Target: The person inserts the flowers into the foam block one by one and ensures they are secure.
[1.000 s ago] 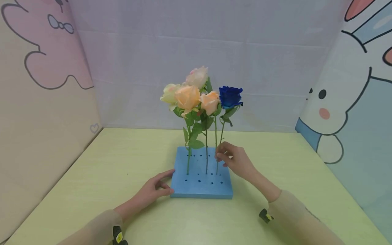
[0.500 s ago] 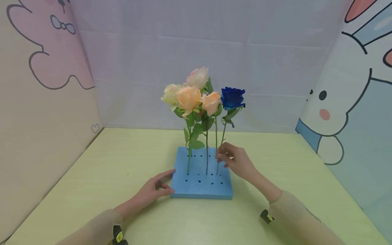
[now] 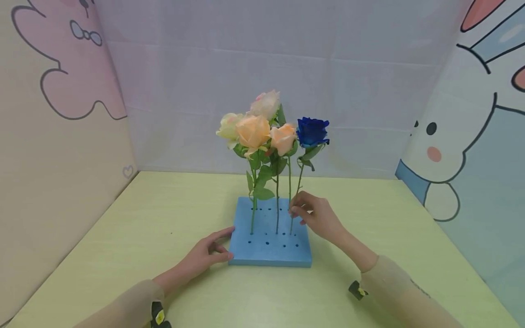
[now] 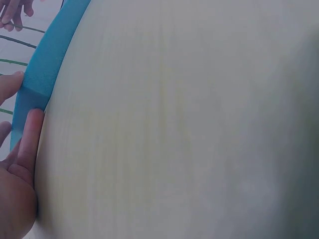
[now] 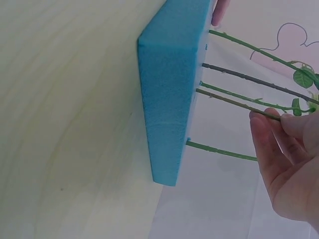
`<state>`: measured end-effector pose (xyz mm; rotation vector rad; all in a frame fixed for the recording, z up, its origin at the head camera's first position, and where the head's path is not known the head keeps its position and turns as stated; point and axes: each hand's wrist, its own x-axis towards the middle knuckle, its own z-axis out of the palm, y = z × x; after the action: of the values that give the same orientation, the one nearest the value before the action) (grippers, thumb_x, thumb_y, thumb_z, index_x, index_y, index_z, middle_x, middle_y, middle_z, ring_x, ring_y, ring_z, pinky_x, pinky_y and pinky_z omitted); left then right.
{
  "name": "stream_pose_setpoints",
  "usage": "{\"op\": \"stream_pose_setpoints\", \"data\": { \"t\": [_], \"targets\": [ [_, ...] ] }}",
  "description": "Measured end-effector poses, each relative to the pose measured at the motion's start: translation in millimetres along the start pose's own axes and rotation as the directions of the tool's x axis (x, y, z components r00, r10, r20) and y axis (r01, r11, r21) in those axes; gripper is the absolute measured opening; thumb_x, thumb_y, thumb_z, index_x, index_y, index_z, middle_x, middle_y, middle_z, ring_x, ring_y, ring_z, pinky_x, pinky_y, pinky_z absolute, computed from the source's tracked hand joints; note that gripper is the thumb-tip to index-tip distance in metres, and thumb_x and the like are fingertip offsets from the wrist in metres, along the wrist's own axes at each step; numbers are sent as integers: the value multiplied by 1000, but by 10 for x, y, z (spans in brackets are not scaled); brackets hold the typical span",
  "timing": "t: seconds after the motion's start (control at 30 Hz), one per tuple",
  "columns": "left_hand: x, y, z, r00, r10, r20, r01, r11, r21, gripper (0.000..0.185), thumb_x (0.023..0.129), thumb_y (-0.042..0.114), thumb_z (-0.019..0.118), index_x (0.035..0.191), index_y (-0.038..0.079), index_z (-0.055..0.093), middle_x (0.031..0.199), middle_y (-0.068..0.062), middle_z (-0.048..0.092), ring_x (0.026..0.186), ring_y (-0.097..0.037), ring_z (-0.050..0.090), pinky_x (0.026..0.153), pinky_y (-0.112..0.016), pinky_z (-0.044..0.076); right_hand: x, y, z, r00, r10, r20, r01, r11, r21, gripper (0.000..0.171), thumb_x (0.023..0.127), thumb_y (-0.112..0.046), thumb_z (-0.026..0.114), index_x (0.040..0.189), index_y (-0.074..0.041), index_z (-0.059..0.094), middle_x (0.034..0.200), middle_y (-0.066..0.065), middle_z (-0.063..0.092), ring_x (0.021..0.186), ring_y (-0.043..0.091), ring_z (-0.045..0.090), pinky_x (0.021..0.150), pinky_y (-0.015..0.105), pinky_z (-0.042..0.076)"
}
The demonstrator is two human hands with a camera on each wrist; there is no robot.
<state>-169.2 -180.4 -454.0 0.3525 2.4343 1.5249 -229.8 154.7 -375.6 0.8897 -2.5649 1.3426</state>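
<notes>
A blue rose (image 3: 313, 132) stands at the right of the flowers in the head view, leaning a little right. My right hand (image 3: 319, 214) pinches its thin stem (image 5: 234, 102) between thumb and fingers, partway up. The stem's lower end meets a light-blue foam block (image 3: 268, 255) with rows of small holes. Against the block's left side lies my left hand (image 3: 205, 251), fingers extended and touching the edge; the left wrist view shows a finger (image 4: 31, 134) along the block's side wall.
Left of the blue rose, two peach roses (image 3: 252, 131), a pale yellow-green flower (image 3: 228, 127) and a pale pink flower (image 3: 265, 105) stand in the block. The pale wooden table (image 3: 176, 200) meets a fabric backdrop (image 3: 172, 100) behind and cartoon-printed side panels.
The blue rose's head has shifted slightly right. Both hands keep nearly the same place, and the head view has drifted by a few pixels.
</notes>
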Motion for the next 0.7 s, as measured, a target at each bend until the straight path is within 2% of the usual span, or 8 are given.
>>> {"op": "stream_pose_setpoints", "data": {
  "t": [0.2,0.33,0.7],
  "targets": [
    [4,-3,-2,1000,13,3,-13,1000,-4,72,88,28,74,151,22,41,156,-12,40,94,-12,62,68,-24,44,11,20,-10,1000,-6,7,6,1000,-1,4,97,-7,61,100,-10,62,89,7,72,80,34,72,60,31,58],
    [10,-6,-2,1000,16,2,-16,1000,-3,71,88,28,74,151,23,41,156,-12,41,94,-12,62,68,-23,43,9,23,-15,1000,-22,7,22,1000,-5,4,97,-7,61,101,-9,62,88,8,71,80,34,72,60,29,57],
    [3,-1,-1,1000,10,5,-10,1000,-16,72,88,29,74,152,22,40,156,-12,40,95,-13,62,70,-23,44,2,4,-15,1000,-5,12,5,1000,7,4,97,-7,61,100,-9,62,88,7,71,81,35,72,60,29,58]
  ]
}}
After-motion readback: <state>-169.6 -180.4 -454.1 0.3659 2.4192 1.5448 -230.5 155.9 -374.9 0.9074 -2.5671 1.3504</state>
